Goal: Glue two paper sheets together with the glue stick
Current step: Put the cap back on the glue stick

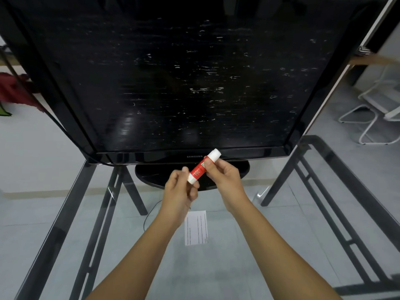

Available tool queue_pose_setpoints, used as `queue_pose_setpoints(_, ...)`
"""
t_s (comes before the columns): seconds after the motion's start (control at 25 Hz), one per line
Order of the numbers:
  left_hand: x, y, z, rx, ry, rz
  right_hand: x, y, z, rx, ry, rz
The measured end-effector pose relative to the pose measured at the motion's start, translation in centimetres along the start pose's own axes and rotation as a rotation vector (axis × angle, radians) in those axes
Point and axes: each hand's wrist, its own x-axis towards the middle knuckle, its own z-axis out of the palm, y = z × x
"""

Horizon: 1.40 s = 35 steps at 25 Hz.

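A red and white glue stick (202, 166) is held tilted above the glass table, its white cap end pointing up and to the right. My left hand (180, 195) pinches its lower white end. My right hand (225, 180) grips its red middle from the right. A small white paper sheet (196, 228) with dark printed lines lies flat on the glass below my hands, its left edge partly hidden by my left wrist. Whether a second sheet lies under it I cannot tell.
A large black TV (173, 83) on an oval stand (151, 176) fills the far half of the glass table (238, 267), just behind my hands. Black table frame bars run at left and right. A white chair frame (372, 118) stands on the floor at right.
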Motion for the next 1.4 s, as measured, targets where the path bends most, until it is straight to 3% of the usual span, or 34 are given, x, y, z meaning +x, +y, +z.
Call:
queue_pose_setpoints(0.08, -0.1, 0.9, 0.4, -0.435, -0.018, -0.419, 0.0, -0.1, 0.1, -0.009, -0.016, -0.024)
queue_pose_setpoints(0.12, -0.1, 1.1, 0.4, -0.480, -0.031, -0.452, -0.1, -0.2, 0.2, -0.011, -0.005, -0.033)
queue_pose_setpoints(0.2, -0.4, 1.0, 0.3, -0.315, -0.064, -0.232, 0.0, -0.3, 0.1, 0.004, 0.037, -0.042)
queue_pose_setpoints(0.32, -1.2, 0.3, 0.4, 0.362, -0.016, 0.307, 0.1, -0.7, 0.2, 0.043, 0.026, -0.045)
queue_pose_setpoints(0.4, -1.1, 0.1, 0.1, 0.618, 0.095, 0.410, 0.1, -0.8, 0.4, 0.047, -0.007, -0.040)
queue_pose_setpoints(0.44, -1.0, 0.4, 0.0, 0.578, 0.104, 0.314, 0.1, -0.9, 0.4, 0.047, -0.021, -0.038)
queue_pose_setpoints(0.56, -0.9, 2.5, 0.5, -0.101, -0.061, -0.417, 0.1, -1.0, 0.3, 0.027, -0.050, -0.052)
queue_pose_setpoints(0.6, -0.8, 2.7, 0.6, -0.166, -0.082, -0.518, 0.1, -1.0, 0.3, 0.023, -0.051, -0.056)
queue_pose_setpoints(0.64, -0.8, 2.5, 0.7, -0.090, -0.068, -0.496, 0.0, -1.0, 0.2, 0.029, -0.044, -0.055)
queue_pose_setpoints(0.68, -0.9, 2.1, 0.6, 0.056, -0.039, -0.367, 0.0, -1.0, 0.1, 0.038, -0.029, -0.053)
queue_pose_setpoints(0.76, -1.4, 1.3, 0.5, 0.325, 0.045, 0.074, 0.1, -1.0, 0.0, 0.037, 0.008, -0.053)
queue_pose_setpoints(0.84, -1.7, 0.6, 0.1, 0.531, 0.007, 0.390, 0.0, -0.9, -0.1, 0.037, 0.016, -0.052)
queue_pose_setpoints(0.92, -1.5, 0.4, 0.0, 0.692, 0.065, 0.452, 0.0, -0.9, 0.0, 0.055, 0.001, -0.039)
queue_pose_setpoints(0.96, -1.2, 0.5, 0.1, 0.664, 0.076, 0.372, -0.1, -0.9, 0.1, 0.062, -0.009, -0.035)
queue_pose_setpoints(1.0, -1.0, 0.9, 0.3, 0.501, 0.074, 0.169, 0.0, -0.9, 0.2, 0.057, -0.020, -0.038)
queue_pose_setpoints(1.08, -1.0, 2.3, 0.5, -0.017, -0.026, -0.370, 0.1, -0.9, 0.3, 0.015, -0.035, -0.054)
queue_pose_setpoints(1.12, -1.0, 2.5, 0.5, -0.137, -0.055, -0.500, 0.1, -0.9, 0.3, -0.002, -0.035, -0.059)
queue_pose_setpoints(1.16, -0.9, 2.5, 0.5, -0.135, -0.056, -0.518, 0.1, -0.7, 0.2, -0.006, -0.028, -0.058)
queue_pose_setpoints(1.2, -1.0, 2.3, 0.5, -0.052, -0.046, -0.422, 0.1, -0.6, 0.2, -0.003, -0.014, -0.055)
queue_pose_setpoints(1.32, -1.5, 1.2, 0.4, 0.333, -0.006, 0.171, 0.0, -0.4, -0.1, 0.033, 0.020, -0.060)
queue_pose_setpoints(1.4, -1.7, 0.5, 0.3, 0.519, -0.009, 0.364, 0.1, -0.5, 0.0, 0.061, 0.004, -0.059)
